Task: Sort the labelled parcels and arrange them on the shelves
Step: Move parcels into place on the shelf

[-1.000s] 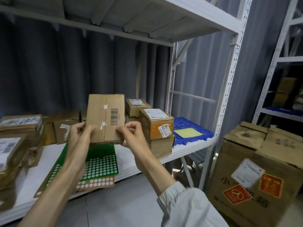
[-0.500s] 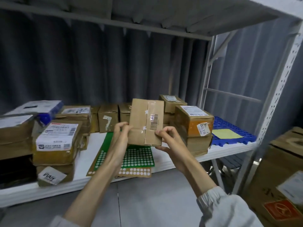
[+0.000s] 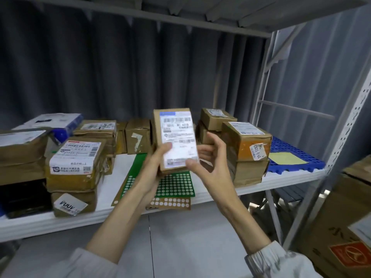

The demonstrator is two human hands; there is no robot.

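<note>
Flipped since before, label now forward, the parcel (image 3: 174,141) stands upright, grasped between left grip (image 3: 155,165) and right grip (image 3: 210,157).

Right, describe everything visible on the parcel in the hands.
The parcel is a small flat brown cardboard box, held upright above the shelf, its face nearly covered by a white shipping label with blurred print. The left hand grips its lower left; the right hand holds its lower right edge.
</note>
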